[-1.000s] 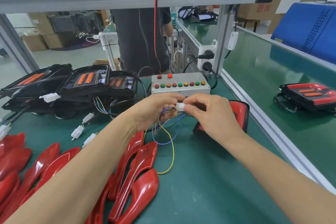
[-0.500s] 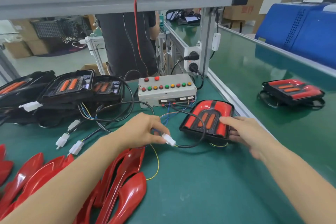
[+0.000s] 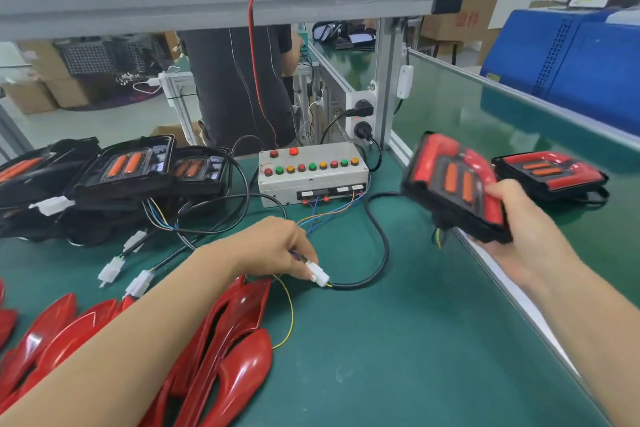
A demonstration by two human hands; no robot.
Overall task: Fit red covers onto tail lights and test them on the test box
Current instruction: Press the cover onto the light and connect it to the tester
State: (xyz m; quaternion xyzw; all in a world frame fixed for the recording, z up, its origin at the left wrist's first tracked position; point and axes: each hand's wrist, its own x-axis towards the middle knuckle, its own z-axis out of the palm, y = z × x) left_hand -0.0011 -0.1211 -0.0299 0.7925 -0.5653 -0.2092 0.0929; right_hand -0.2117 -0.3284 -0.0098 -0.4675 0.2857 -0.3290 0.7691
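My right hand (image 3: 519,229) grips a tail light with its red cover fitted (image 3: 453,184), lifted and tilted above the bench's right edge. Its black cable (image 3: 379,243) loops down to a white connector (image 3: 319,276) that my left hand (image 3: 273,246) pinches low over the green mat. The grey test box (image 3: 311,173), with its row of coloured buttons, stands behind the left hand, thin coloured wires trailing from its front. Several loose red covers (image 3: 221,340) lie at the front left.
Uncovered black tail lights (image 3: 131,170) with white plugs are piled at the left. A finished tail light (image 3: 550,173) lies on the conveyor belt (image 3: 519,121) beyond the aluminium rail. A person (image 3: 239,87) stands behind the frame. A blue machine (image 3: 571,62) is at far right.
The two hands parted from the joined connector. My right hand took hold of the covered tail light and lifted it off the mat to the right. My left hand lowered with the white connector.
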